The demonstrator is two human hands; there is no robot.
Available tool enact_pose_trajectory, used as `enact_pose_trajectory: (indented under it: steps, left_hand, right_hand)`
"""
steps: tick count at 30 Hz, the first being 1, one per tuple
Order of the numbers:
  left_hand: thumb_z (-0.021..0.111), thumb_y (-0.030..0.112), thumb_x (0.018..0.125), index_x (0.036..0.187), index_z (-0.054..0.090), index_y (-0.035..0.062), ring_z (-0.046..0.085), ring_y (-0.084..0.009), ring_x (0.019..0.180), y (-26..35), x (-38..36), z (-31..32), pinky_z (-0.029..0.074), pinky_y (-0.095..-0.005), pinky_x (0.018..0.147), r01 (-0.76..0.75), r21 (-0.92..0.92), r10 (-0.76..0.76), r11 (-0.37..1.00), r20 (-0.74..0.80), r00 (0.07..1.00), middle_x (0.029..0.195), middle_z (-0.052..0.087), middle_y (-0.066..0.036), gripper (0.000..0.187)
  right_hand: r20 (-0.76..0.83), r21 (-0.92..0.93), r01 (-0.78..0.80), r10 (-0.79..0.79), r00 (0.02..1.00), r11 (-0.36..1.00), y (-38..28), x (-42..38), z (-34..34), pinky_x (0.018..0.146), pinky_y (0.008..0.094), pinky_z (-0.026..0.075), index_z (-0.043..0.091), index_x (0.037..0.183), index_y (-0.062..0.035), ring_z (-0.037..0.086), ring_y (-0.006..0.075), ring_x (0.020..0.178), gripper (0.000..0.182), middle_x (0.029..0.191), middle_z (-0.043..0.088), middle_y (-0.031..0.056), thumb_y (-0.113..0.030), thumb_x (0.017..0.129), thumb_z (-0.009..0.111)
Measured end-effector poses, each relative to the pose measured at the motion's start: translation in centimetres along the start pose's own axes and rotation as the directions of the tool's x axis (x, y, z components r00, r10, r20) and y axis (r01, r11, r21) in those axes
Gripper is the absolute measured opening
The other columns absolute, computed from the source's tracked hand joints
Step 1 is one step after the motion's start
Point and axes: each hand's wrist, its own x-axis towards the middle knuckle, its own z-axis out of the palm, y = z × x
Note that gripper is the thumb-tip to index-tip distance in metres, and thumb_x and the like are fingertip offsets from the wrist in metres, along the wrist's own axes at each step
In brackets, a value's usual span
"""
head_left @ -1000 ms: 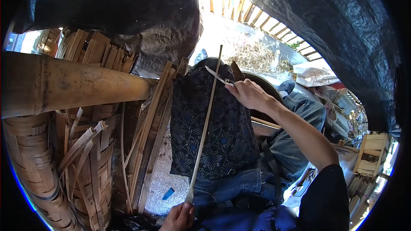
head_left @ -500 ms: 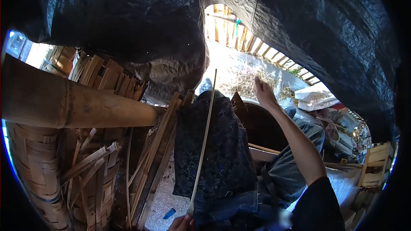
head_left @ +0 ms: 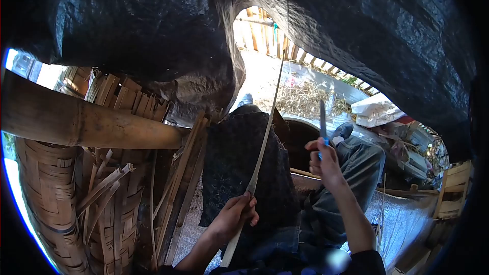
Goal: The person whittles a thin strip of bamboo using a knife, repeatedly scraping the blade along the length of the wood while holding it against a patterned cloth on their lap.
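A long, thin pale strip (head_left: 264, 145) rises from the bottom of the view over a dark patterned cloth (head_left: 237, 147) on the lap. My left hand (head_left: 235, 217) is closed round the strip's lower part. To the right, my right hand (head_left: 326, 163) grips a knife (head_left: 323, 119) by its blue handle, blade pointing up and away from the strip. Jeans (head_left: 351, 173) show beside and below the cloth.
A thick bamboo pole (head_left: 117, 125) crosses the left side above a woven basket (head_left: 48, 188) and split bamboo pieces (head_left: 104, 188). Dark plastic sheeting (head_left: 147, 20) hangs overhead. A dark round container (head_left: 298, 142) stands beyond the lap; white sacks (head_left: 374, 109) lie at the right.
My left hand has come up from the bottom edge with the strip, which reaches higher. My right hand has moved down and nearer, and the knife now shows clearly.
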Motion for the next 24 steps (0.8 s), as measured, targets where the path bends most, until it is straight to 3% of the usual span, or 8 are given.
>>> enact_pose_trajectory:
  steps: [3,7,11,15,17,19,22,24]
  left_hand:
    - [0.032,0.031,0.099,0.082,0.047,0.0053,0.049,-0.0156,0.057,0.0,0.2,1.4,0.041,-0.0286,0.059,-0.007,0.017,0.006,1.0,0.022,1.0,0.061,0.038,0.0,0.034]
    - [0.031,0.032,0.1,0.088,0.049,0.0017,0.049,-0.0173,0.057,-0.8,-0.4,2.3,0.041,-0.0295,0.057,-0.054,-0.009,0.055,0.998,0.048,0.997,0.069,0.043,-0.003,0.037]
    - [0.033,0.036,0.099,0.096,0.048,0.0003,0.049,-0.014,0.058,-0.9,-1.9,2.3,0.041,-0.0278,0.057,-0.043,-0.08,0.052,0.996,0.113,0.992,0.069,0.042,-0.003,0.039]
    - [0.031,0.036,0.099,0.101,0.046,0.001,0.04,-0.0091,0.05,-3.6,-3.9,-0.6,0.035,-0.0214,0.047,-0.001,0.095,-0.012,0.995,0.135,0.991,0.067,0.04,0.0,0.039]
    - [0.029,0.034,0.099,0.1,0.046,0.0033,0.035,-0.0077,0.046,-4.7,-3.7,-2.4,0.031,-0.0211,0.041,0.016,0.041,-0.024,0.999,0.205,0.979,0.066,0.039,0.001,0.035]
    - [0.03,0.034,0.1,0.099,0.046,0.004,0.034,-0.0074,0.045,-4.1,-3.7,-2.0,0.03,-0.0209,0.04,0.032,-0.025,-0.028,0.999,0.169,0.985,0.065,0.038,0.0,0.034]
    - [0.03,0.034,0.099,0.097,0.047,0.0055,0.034,-0.0076,0.042,-4.1,-3.7,-2.1,0.03,-0.0204,0.038,0.044,-0.143,-0.031,0.989,0.091,0.995,0.063,0.038,0.0,0.033]
    - [0.031,0.034,0.099,0.099,0.048,0.0054,0.036,-0.0094,0.04,-4.0,-3.7,-2.1,0.032,-0.0204,0.036,0.03,-0.225,-0.021,0.974,0.04,0.999,0.062,0.04,-0.001,0.034]
  right_hand:
    - [0.084,-0.122,0.051,-0.041,0.996,0.991,-0.2,1.9,3.5,0.04,0.0197,0.02,0.056,0.106,-0.004,0.024,0.0013,0.041,0.038,0.052,0.028,-0.0084,-0.039,0.095,0.046]
    - [0.191,0.0,-0.042,0.041,0.981,0.999,-0.3,3.2,6.2,0.041,0.0196,0.021,0.056,0.103,-0.0042,0.026,0.0012,0.043,0.033,0.054,0.029,-0.0087,-0.035,0.095,0.048]
    - [0.149,-0.043,0.052,-0.045,0.988,0.998,-0.3,3.5,6.9,0.042,0.0199,0.021,0.055,0.097,-0.0048,0.026,0.0008,0.044,0.026,0.055,0.03,-0.0092,-0.03,0.094,0.049]
    - [0.196,0.024,0.091,-0.094,0.976,0.996,-0.2,4.8,6.3,0.042,0.0199,0.021,0.056,0.099,-0.0034,0.025,0.001,0.044,0.028,0.056,0.032,-0.0083,-0.03,0.095,0.049]
    - [0.185,-0.154,0.092,-0.062,0.981,0.984,-0.5,4.6,6.8,0.043,0.019,0.021,0.057,0.1,-0.0048,0.024,0.0007,0.046,0.029,0.057,0.028,-0.0094,-0.032,0.096,0.046]
    - [0.203,-0.243,0.139,-0.09,0.975,0.96,0.3,4.0,6.2,0.043,0.0195,0.022,0.057,0.1,-0.0051,0.025,0.0011,0.047,0.032,0.058,0.029,-0.0089,-0.034,0.097,0.043]
    - [0.237,-0.545,0.325,-0.23,0.944,0.773,2.1,2.2,4.4,0.049,0.03,0.033,0.056,0.09,-0.0011,0.043,0.01,0.05,0.043,0.054,0.04,0.0029,-0.037,0.098,0.035]
    - [0.271,-0.623,0.339,-0.212,0.939,0.705,2.5,0.8,3.6,0.049,0.0305,0.033,0.055,0.087,-0.0006,0.043,0.0121,0.049,0.042,0.053,0.04,0.0057,-0.035,0.098,0.035]
